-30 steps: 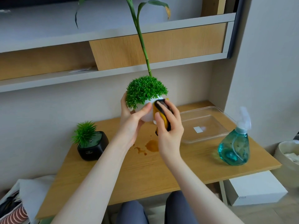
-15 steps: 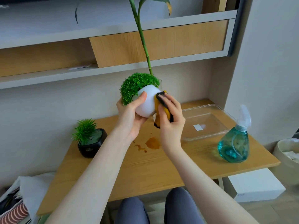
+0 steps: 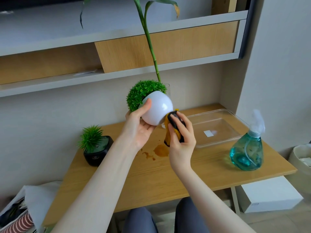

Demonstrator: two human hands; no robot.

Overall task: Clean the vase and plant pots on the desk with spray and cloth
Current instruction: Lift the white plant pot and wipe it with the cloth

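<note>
Pot cleaning going on over my desk [image 3: 168, 179], which is the biggest thing here, a light wood top with a brownish spill [image 3: 160, 150] near the middle. At the back right sits a clear tray [image 3: 239, 121], and just beside it toward the front right is the teal spray bottle [image 3: 246, 152], standing upright. On the left side of the desk is a black pot [image 3: 97, 153] with a spiky green plant, well apart from everything else. Then the one I'm actually working on: the white pot [image 3: 157, 109], round, with a bushy green plant [image 3: 143, 94], lifted off the desk and tipped over so the greenery points up and to the left and the base faces my right hand. My left hand [image 3: 138, 130] cradles it from underneath, fingers curled round the bottom and thumb pressed on the side. My right hand [image 3: 181, 140] grips the cloth [image 3: 174, 127], yellow and black, bunched up under my fingers and touching the pot near its base. Behind the pot there's a glass vase [image 3: 167, 91] with a tall green stalk, mostly hidden.
</note>
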